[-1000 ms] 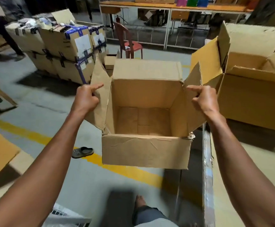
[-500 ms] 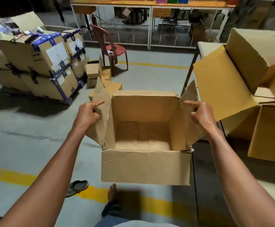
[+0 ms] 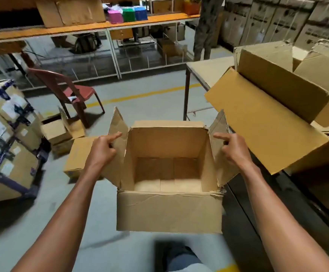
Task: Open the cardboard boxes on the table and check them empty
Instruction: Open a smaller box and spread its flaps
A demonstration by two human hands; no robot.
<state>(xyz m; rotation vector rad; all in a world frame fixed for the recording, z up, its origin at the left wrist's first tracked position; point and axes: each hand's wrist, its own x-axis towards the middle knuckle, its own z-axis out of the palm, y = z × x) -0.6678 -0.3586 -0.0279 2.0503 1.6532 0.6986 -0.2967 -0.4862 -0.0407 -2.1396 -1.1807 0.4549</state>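
Note:
An open brown cardboard box hangs in the air in front of me, off the table's left edge. Its inside shows only bare cardboard bottom. My left hand grips the box's left side flap, index finger stretched along it. My right hand grips the right side flap the same way. Both flaps stand up and outward. On the table to the right lie larger open cardboard boxes, one with a wide flap hanging toward me.
A red plastic chair stands on the floor ahead left. Small cardboard boxes lie on the floor near it, taped stacked cartons at far left. A shelf rack and a standing person are at the back.
The view has swung right and upward, and the held box now sits lower and closer to the table's left edge. Both hands keep the same hold on the flaps.

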